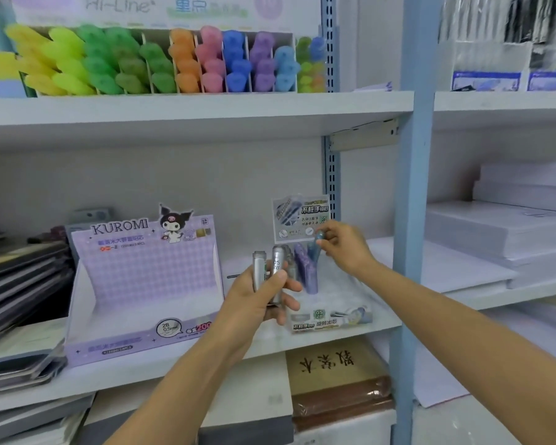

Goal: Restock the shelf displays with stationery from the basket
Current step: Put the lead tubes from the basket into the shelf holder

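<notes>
Pinching blue tube [319, 236], right fingers [332, 241]; left fingers [290, 285] grip silver tubes [276, 266].

Two hands [254, 303] [344, 248], two silver tubes [258, 268] [277, 261], one blue tube [319, 237], two display boxes [142, 268] [302, 216].

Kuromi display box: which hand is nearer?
Left. The left hand grips silver lead tubes just right of the Kuromi display box. The right hand is farther right, pinching a blue tube over the small lead display.

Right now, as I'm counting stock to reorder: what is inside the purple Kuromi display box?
The Kuromi box shows only its checked back panel and pale floor; no tubes visible. The left hand, holding grey lead tubes, covers its right front corner.
</notes>
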Demonstrator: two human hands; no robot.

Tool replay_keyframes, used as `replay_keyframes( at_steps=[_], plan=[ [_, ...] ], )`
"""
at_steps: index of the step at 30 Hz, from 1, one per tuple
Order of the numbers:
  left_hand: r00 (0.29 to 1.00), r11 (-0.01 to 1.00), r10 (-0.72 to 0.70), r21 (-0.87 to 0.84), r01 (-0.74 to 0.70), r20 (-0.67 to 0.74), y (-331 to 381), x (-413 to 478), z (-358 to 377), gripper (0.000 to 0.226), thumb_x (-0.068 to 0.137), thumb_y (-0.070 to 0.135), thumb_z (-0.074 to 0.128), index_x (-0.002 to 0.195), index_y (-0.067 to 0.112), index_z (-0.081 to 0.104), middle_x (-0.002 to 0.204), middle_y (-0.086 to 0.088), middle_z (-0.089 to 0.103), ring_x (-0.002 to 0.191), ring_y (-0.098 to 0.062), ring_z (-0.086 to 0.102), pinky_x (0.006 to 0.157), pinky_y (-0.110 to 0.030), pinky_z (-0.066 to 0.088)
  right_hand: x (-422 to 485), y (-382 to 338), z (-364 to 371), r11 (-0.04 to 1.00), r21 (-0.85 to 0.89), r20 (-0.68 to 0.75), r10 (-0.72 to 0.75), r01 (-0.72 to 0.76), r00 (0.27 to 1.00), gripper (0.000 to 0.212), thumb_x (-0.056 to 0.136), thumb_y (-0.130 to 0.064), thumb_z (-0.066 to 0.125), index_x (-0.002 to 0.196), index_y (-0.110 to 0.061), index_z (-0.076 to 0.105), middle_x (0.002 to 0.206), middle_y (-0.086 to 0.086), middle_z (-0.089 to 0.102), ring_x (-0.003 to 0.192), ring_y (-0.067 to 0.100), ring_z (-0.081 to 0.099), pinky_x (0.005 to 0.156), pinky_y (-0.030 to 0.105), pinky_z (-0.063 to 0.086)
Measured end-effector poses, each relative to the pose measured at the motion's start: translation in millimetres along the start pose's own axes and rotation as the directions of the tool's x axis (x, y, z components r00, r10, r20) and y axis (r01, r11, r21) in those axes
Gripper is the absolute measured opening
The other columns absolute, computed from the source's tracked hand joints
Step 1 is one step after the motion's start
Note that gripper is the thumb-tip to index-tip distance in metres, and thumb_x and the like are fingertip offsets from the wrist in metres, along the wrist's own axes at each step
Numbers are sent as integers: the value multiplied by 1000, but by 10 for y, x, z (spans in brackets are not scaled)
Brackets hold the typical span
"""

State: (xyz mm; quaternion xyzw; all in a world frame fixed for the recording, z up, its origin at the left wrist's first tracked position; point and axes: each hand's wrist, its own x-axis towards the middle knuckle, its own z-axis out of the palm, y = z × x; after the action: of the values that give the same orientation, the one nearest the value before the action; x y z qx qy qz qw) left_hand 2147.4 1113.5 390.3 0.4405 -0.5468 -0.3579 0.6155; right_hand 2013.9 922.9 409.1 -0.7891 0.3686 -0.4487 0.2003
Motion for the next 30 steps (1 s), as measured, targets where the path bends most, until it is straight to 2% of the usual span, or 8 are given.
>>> replay_keyframes(
  at_steps=[3, 6, 11, 13, 16, 21, 25, 30],
  plan=[
    [1000, 1000, 4, -24, -4, 1, -65, 54, -18, 27, 95, 24, 54, 119, 12, 56, 85, -5, 71, 69, -18, 66, 53, -24, 51, 44, 42, 27, 995, -99, 106, -22, 32, 994, 19, 91, -6, 62, 109, -7, 65, 91, 9, 67, 85, 24, 64, 87, 39, 54],
    [1000, 999, 7, -51, -7, 4, -117, 90, -26, 28, 94, 24, 54, 118, 11, 57, 84, -5, 70, 69, -18, 65, 54, -24, 51, 105, 31, -40, 979, -189, 200, -41, 80, 979, 13, 92, -9, 61, 102, -1, 65, 90, 21, 69, 88, 35, 65, 86, 48, 53],
    [1000, 997, -4, -73, 4, 0, -179, 110, -19, 27, 95, 21, 54, 119, 8, 56, 84, -7, 70, 70, -19, 66, 57, -27, 54, 67, 45, -2, 987, -139, 182, -58, 84, 982, 29, 89, -7, 65, 117, -13, 57, 85, 7, 64, 80, 24, 64, 80, 37, 55],
    [1000, 996, -13, -83, 12, -15, -198, 111, -20, 26, 96, 19, 53, 119, 6, 56, 85, -8, 70, 71, -19, 66, 59, -27, 56, 37, 64, 29, 986, -131, 124, -83, 99, 989, 26, 87, -6, 68, 107, -17, 55, 81, 0, 60, 70, 15, 60, 73, 33, 53],
    [999, 996, -18, -92, 16, -28, -205, 108, -23, 25, 97, 16, 52, 119, 5, 57, 85, -9, 70, 72, -20, 66, 61, -29, 57, 42, 104, 55, 977, -179, 75, -103, 115, 992, 18, 83, -8, 72, 92, -16, 59, 92, 0, 62, 66, 6, 54, 69, 28, 46],
    [999, 995, -23, -102, 20, -33, -165, 75, -6, 24, 97, 16, 53, 118, 5, 57, 84, -10, 70, 70, -20, 66, 62, -29, 58, 6, 90, 47, 956, -253, 80, -132, 149, 988, 9, 87, -12, 69, 96, -10, 69, 93, 1, 57, 81, 15, 55, 83, 34, 51],
    [999, 995, -26, -99, 23, -26, -127, 35, 19, 24, 97, 14, 52, 118, 4, 56, 85, -10, 69, 70, -19, 66, 62, -28, 57, -148, -134, -130, 985, 17, -46, -170, 171, 984, 15, 92, -18, 63, 106, -13, 68, 102, 0, 64, 88, 13, 60, 78, 22, 49],
    [1000, 998, -16, -67, 15, -7, -78, -3, 101, 24, 98, 15, 51, 119, 4, 56, 83, -9, 69, 69, -19, 66, 65, -29, 58, -566, -511, -252, 917, 345, 206, -281, 199, 937, 17, 91, -26, 64, 106, -21, 70, 94, -7, 70, 85, 8, 66, 77, 21, 53]
  ],
)
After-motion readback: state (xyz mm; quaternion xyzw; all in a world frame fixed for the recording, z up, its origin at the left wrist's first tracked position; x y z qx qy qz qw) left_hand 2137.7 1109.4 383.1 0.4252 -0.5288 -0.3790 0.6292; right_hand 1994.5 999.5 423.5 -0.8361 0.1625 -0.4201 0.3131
